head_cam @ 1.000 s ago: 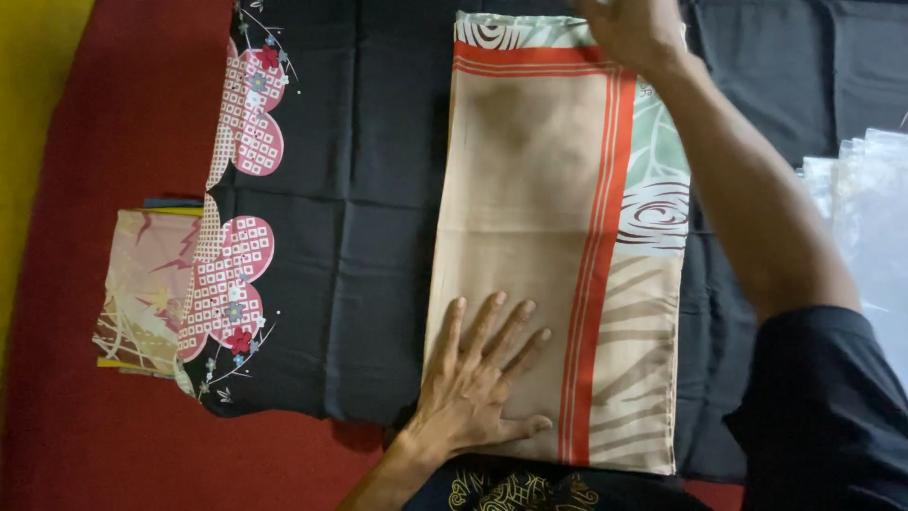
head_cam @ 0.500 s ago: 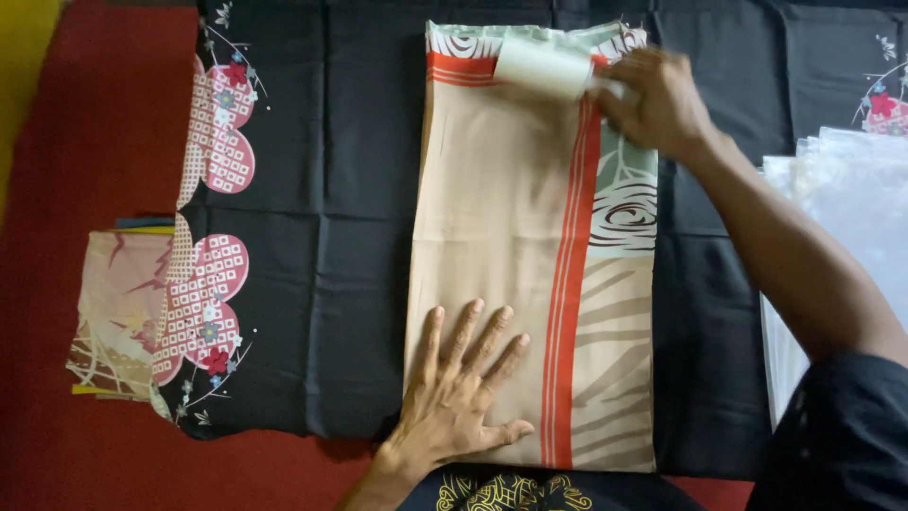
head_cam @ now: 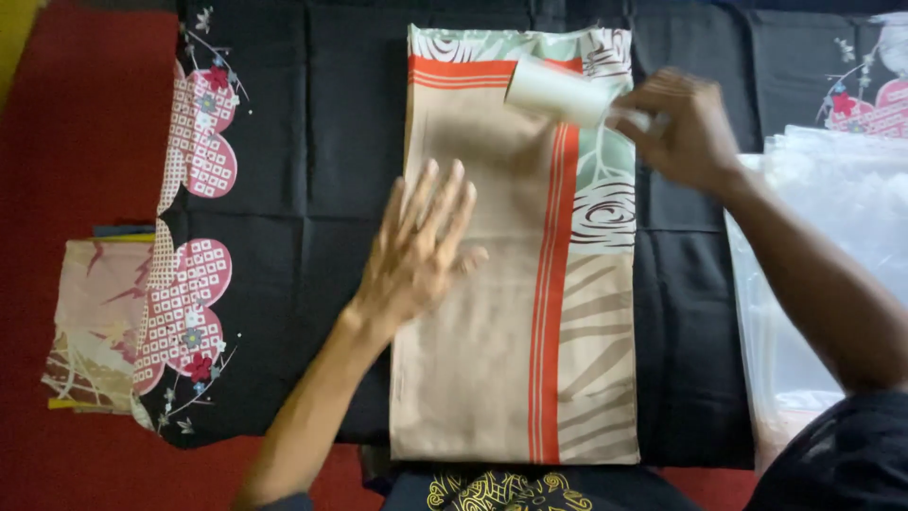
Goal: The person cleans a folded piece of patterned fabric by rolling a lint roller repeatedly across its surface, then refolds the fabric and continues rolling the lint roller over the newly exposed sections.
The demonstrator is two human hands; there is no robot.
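A folded tan cloth [head_cam: 492,360] with orange stripes and a green leaf pattern lies lengthwise on a black flowered cloth [head_cam: 312,189]. My left hand [head_cam: 421,248] is spread flat with fingers apart over the tan cloth's left-middle part. My right hand [head_cam: 686,128] grips the handle of a white lint roller [head_cam: 556,92], whose roll rests on the cloth near its far end, over the orange stripes.
A stack of clear plastic bags [head_cam: 832,265] lies at the right. A small folded pinkish patterned cloth [head_cam: 90,322] sits at the left on a red surface [head_cam: 76,189]. A dark garment with gold print [head_cam: 511,490] is at the near edge.
My left hand has lifted from the cloth's near end and moved up to its middle. The lint roller has come into view and now sits a little nearer on the far end.
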